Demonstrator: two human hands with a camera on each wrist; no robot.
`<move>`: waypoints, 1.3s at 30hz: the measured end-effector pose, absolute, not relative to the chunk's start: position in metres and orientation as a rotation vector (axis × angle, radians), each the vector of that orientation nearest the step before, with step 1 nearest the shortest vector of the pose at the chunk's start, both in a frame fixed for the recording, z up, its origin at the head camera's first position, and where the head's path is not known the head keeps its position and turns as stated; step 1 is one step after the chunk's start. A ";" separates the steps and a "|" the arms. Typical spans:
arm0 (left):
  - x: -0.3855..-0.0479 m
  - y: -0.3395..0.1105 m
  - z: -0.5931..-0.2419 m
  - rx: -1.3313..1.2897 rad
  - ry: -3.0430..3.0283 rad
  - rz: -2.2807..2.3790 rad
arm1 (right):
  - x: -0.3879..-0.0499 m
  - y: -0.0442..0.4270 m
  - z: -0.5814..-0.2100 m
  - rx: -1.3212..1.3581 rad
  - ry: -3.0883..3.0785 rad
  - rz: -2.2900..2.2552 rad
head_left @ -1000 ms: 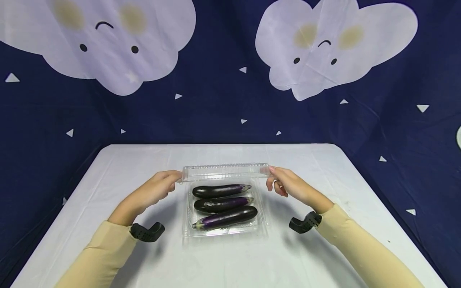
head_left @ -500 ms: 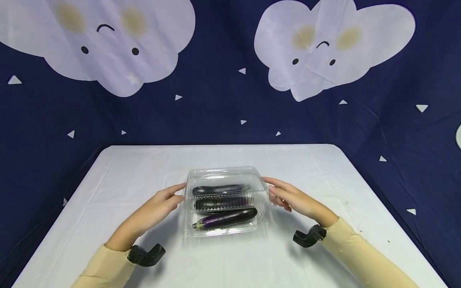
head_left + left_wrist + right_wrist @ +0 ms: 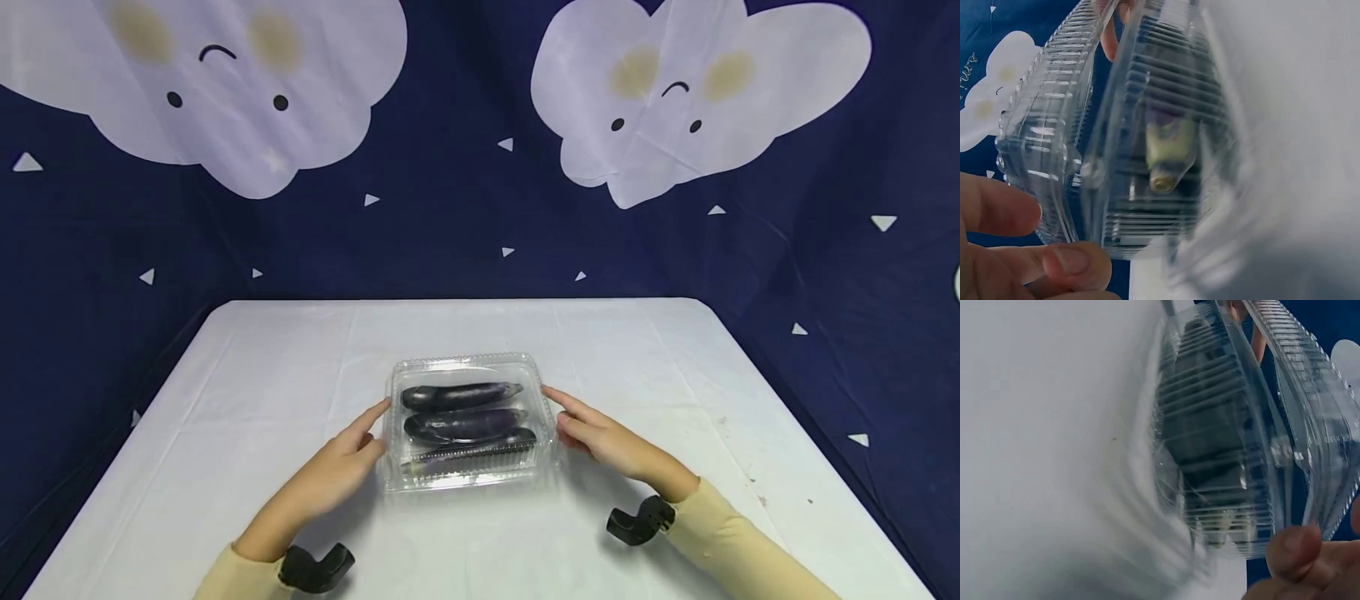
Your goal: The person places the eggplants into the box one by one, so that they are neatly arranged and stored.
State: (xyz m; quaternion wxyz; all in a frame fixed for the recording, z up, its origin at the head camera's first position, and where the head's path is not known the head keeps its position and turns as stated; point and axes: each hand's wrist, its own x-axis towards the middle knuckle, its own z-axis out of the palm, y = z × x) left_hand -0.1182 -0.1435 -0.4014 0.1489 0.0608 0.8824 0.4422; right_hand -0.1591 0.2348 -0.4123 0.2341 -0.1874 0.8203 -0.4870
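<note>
Three dark purple eggplants [image 3: 461, 397] lie side by side in a clear plastic clamshell box [image 3: 450, 482] on the table. Its hinged lid [image 3: 1044, 131] slants low over them, with a gap between the rims in both wrist views. At the lid's left side, my left hand [image 3: 333, 475] holds the edge with thumb and index finger. My right hand [image 3: 607, 440] holds the right edge likewise, its thumb at the rim in the right wrist view. One eggplant's pale stem end [image 3: 1171, 147] shows through the ribbed box wall.
A white cloth covers the table [image 3: 465, 558]. Behind it hangs a dark blue curtain [image 3: 450, 233] with clouds and small triangles. Each wrist carries a black camera mount [image 3: 317, 569]. Small specks lie on the cloth at the right.
The lid has swung from nearly upright at the back down and forward over the eggplants. Both hands have come toward the near side along with it, still at its side edges.
</note>
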 end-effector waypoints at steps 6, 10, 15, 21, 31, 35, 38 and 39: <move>-0.114 -0.138 -0.408 0.139 2.554 1.263 | -0.154 0.233 -0.422 -0.501 2.302 -1.325; -0.110 -0.136 -0.413 0.110 2.518 1.311 | -0.151 0.234 -0.427 -0.500 2.314 -1.313; -0.104 -0.132 -0.417 0.049 2.410 1.428 | -0.144 0.234 -0.428 -0.509 2.288 -1.369; -0.094 -0.131 -0.423 0.129 2.317 1.574 | -0.135 0.233 -0.429 -0.543 2.259 -1.418; -0.086 -0.133 -0.431 0.218 2.130 1.774 | -0.125 0.235 -0.438 -0.618 2.139 -1.553; -0.083 -0.129 -0.434 0.176 2.071 1.862 | -0.123 0.232 -0.440 -0.584 2.068 -1.628; -0.082 -0.126 -0.436 0.105 2.048 1.925 | -0.122 0.229 -0.442 -0.553 2.034 -1.680; -0.081 -0.125 -0.437 0.083 2.036 1.941 | -0.122 0.229 -0.442 -0.545 2.032 -1.692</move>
